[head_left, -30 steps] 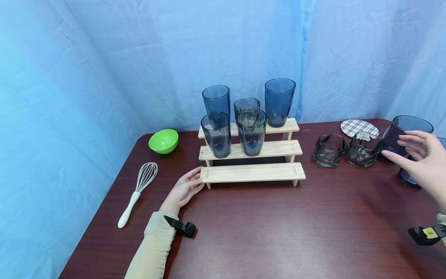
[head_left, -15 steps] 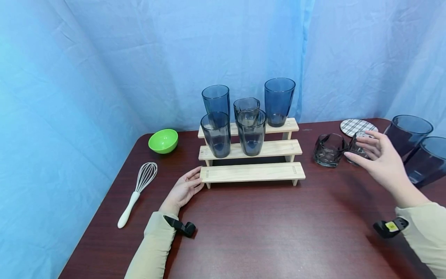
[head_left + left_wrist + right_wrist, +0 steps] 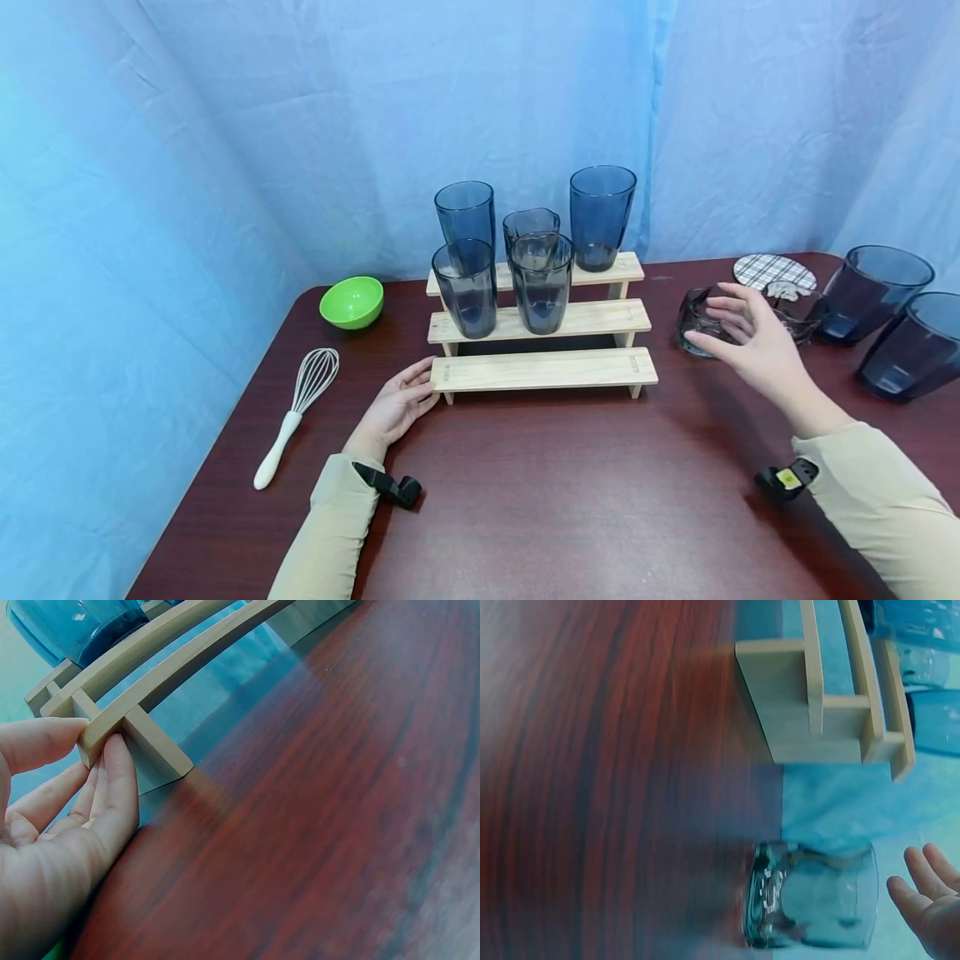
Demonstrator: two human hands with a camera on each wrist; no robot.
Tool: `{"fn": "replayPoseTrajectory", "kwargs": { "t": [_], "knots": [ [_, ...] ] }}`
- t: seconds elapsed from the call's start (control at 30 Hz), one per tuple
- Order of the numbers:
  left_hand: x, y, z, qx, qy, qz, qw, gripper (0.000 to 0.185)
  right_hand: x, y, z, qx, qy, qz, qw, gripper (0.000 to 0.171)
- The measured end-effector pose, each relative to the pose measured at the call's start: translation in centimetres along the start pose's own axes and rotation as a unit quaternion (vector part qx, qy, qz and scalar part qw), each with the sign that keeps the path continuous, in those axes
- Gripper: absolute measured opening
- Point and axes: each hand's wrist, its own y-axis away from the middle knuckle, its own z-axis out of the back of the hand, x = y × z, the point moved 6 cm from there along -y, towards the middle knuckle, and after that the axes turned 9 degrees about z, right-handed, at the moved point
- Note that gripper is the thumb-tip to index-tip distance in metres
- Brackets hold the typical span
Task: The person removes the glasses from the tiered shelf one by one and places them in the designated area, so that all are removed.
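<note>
My left hand pinches the left end of the lowest step of a three-tier wooden stand, thumb on top and fingers beneath, as the left wrist view shows. Two tall tinted glasses stand upright on the middle step. On the top step are two tall blue glasses with a short glass between them. My right hand hovers with spread, slightly bent fingers at a short clear-grey glass, holding nothing. In the right wrist view its fingertips stay apart from that glass's rim.
Another short glass sits right of my right hand, partly hidden. Two tall dark blue glasses stand at the far right. A checked coaster lies behind. On the left are a green bowl and a white whisk.
My right hand has moved left, from the tall glasses at the far right past one short glass to the other. The left hand and the stand stay put.
</note>
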Motion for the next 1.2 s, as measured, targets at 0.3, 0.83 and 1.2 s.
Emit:
{"fn": "replayPoseTrajectory", "kwargs": {
  "t": [0.3,0.83,1.2],
  "knots": [
    [0.0,0.0,0.0,0.003,0.002,-0.004,1.0000,0.059,1.2,-0.6,-2.9,0.032,-0.015,-0.003,0.999,0.078],
    [0.0,0.0,0.1,0.002,-0.001,-0.002,1.0000,0.059,3.7,-2.0,-6.7,0.065,-0.068,0.020,0.995,0.084],
    [-0.1,0.2,-0.1,0.006,0.001,0.000,1.0000,0.061,5.8,-3.4,-9.4,0.063,-0.062,0.043,0.995,0.092]
  ]
}}
